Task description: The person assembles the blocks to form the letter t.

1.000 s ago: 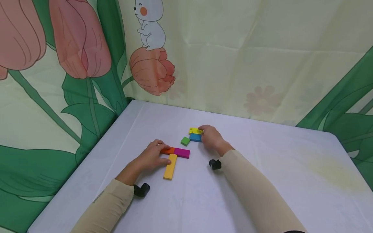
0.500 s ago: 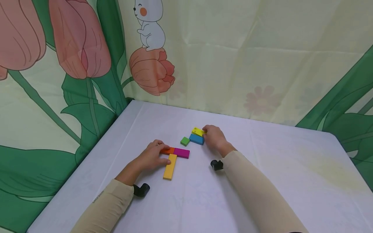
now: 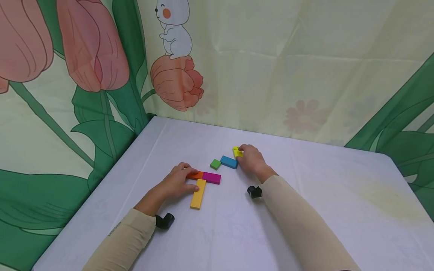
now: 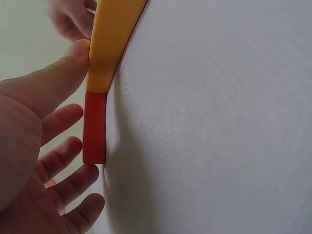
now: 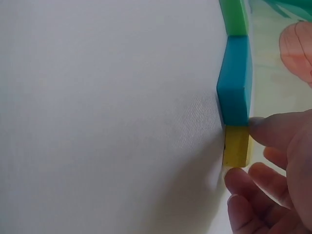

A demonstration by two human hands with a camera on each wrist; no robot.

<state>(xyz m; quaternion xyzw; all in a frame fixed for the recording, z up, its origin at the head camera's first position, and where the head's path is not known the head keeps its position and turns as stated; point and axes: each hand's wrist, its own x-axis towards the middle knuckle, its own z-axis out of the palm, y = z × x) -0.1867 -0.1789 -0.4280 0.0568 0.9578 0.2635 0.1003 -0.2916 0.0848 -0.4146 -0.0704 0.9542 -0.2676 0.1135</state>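
My left hand (image 3: 176, 182) rests over the orange block (image 3: 198, 174), its thumb touching the long amber block (image 3: 198, 195). A magenta block (image 3: 212, 178) continues in line with the orange one, and the amber block extends from them toward me, forming a T. In the left wrist view the fingers lie loosely spread beside the orange-red block (image 4: 94, 127). My right hand (image 3: 251, 161) pinches a bright yellow block (image 3: 237, 151) with raised bumps, partly hidden by the fingers. The blue block (image 3: 228, 162) lies just left of that hand, close to the yellow one.
A small green block (image 3: 215, 164) touches or nearly touches the blue block's left end. Everything lies on a white-covered table (image 3: 322, 210). A printed curtain (image 3: 254, 75) with tulips hangs behind it. Small black wrist cameras (image 3: 165, 221) are strapped near both cuffs.
The yellow block has turned and shifted right with my right hand, away from its place along the blue block's far side. The blue block has tilted slightly. My left hand stays put.
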